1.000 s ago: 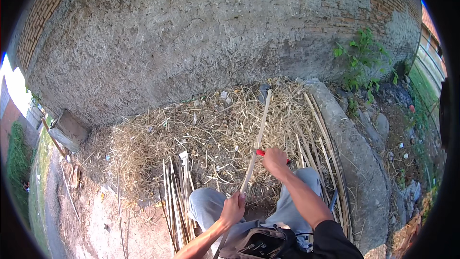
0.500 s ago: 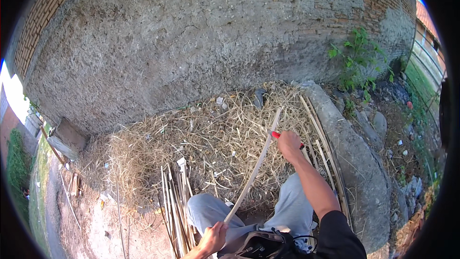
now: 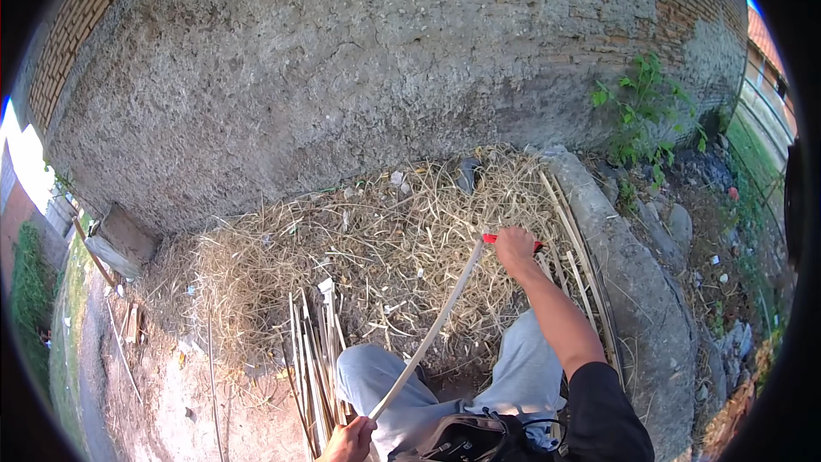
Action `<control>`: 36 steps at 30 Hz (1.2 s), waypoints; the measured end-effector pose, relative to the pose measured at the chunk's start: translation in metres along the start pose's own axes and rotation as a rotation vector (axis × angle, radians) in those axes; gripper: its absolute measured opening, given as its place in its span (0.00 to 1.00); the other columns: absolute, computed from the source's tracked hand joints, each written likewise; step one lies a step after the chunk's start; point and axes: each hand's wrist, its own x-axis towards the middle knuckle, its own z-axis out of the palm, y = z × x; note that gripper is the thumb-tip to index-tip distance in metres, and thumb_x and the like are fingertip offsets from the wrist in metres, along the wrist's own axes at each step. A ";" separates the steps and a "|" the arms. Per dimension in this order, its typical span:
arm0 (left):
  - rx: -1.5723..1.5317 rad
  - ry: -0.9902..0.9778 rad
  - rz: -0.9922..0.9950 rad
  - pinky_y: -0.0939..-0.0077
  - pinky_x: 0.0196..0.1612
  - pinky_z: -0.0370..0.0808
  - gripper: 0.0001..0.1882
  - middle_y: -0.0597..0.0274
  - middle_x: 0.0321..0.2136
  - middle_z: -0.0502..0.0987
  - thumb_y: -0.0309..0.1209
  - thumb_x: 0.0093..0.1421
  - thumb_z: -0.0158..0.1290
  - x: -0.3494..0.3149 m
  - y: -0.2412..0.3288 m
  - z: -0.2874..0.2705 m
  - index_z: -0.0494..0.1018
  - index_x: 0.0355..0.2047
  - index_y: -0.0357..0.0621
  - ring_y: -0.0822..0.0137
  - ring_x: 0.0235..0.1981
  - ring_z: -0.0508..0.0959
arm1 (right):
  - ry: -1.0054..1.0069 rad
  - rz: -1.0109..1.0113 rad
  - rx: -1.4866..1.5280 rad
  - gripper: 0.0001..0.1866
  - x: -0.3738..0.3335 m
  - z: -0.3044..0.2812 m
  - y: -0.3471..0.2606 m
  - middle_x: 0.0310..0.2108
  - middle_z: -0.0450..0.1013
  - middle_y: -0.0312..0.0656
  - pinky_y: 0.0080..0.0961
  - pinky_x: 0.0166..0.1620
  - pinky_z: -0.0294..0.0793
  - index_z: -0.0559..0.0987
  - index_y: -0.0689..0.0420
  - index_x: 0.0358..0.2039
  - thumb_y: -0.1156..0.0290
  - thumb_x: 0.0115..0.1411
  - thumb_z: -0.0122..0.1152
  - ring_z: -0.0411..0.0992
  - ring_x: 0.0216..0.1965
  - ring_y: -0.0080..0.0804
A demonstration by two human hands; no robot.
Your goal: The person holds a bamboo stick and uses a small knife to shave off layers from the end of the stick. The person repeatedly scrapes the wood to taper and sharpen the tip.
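Observation:
In front of my legs a long pale strip (image 3: 436, 322), apparently bamboo, slants up and away from my lap. Low at the bottom edge, my left hand (image 3: 349, 440) is closed round its near end. My right hand (image 3: 516, 252) grips a red-handled tool (image 3: 489, 239), probably a knife; its blade is too small to make out. The tool's front lies right at the strip's far end. Whether blade and strip touch, I cannot tell. Beneath them lies a heap of dry shavings (image 3: 419, 231).
By my left knee lies a bundle of thin strips (image 3: 312, 368); more strips (image 3: 575, 244) lie on the right along a concrete kerb (image 3: 629, 291). A rough plastered wall (image 3: 342, 77) rises ahead. A black bag (image 3: 462, 441) sits at my lap, and a leafy plant (image 3: 637, 107) grows at the wall.
My left hand has drawn the strip down and left toward me. Its far end, which stuck out beyond the tool, is now level with it. My right hand has barely moved.

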 end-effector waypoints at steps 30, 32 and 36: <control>-0.308 0.109 -0.156 0.68 0.28 0.71 0.16 0.53 0.21 0.76 0.38 0.67 0.48 0.117 0.003 0.078 0.75 0.42 0.35 0.64 0.23 0.76 | -0.372 -0.279 0.399 0.14 -0.166 -0.022 -0.097 0.25 0.77 0.55 0.46 0.36 0.78 0.82 0.62 0.29 0.62 0.54 0.59 0.78 0.30 0.54; -0.323 0.200 -0.048 0.71 0.28 0.70 0.17 0.58 0.20 0.74 0.38 0.67 0.48 0.129 0.015 0.079 0.75 0.41 0.34 0.69 0.22 0.73 | -0.354 -0.298 0.383 0.14 -0.170 -0.021 -0.095 0.26 0.78 0.55 0.46 0.37 0.78 0.82 0.62 0.29 0.62 0.53 0.59 0.78 0.30 0.54; -0.485 0.062 -0.176 0.67 0.28 0.70 0.19 0.56 0.19 0.74 0.40 0.69 0.46 0.148 0.028 0.077 0.75 0.41 0.32 0.64 0.21 0.74 | -0.352 -0.331 0.360 0.14 -0.175 -0.016 -0.090 0.27 0.78 0.56 0.46 0.39 0.77 0.82 0.62 0.29 0.64 0.52 0.58 0.78 0.32 0.55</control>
